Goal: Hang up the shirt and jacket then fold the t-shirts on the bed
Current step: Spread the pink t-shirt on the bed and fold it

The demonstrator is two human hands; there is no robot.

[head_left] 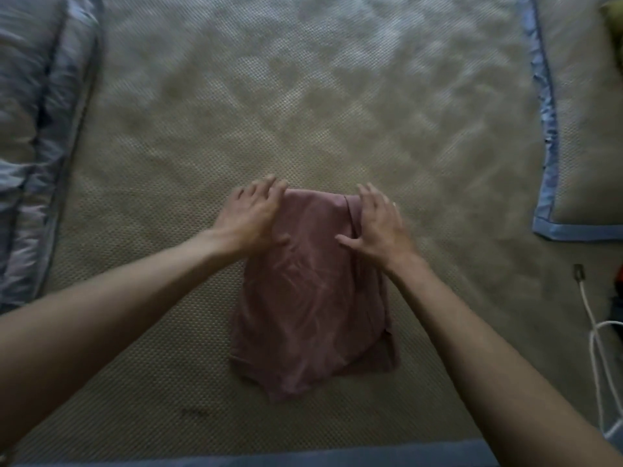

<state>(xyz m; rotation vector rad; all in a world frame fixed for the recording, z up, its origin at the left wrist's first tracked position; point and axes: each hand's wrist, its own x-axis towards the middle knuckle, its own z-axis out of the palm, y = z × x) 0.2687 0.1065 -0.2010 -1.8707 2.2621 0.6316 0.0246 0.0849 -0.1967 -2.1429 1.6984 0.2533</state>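
Dim, soft indoor light, brightest on the far bedspread (pixel 303 62), no hard shadows, whole frame slightly blurred, wide-angle bending at the edges, pillow (pixel 583 123) borders smeared

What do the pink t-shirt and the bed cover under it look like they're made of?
Pink t-shirt: seemingly soft, thin, matte knit like cotton jersey; it shows fine creases and lies limp.
Bed cover: looks like a coarse tan weave with a dotted grid texture; its blue border is shiny, likely satin.
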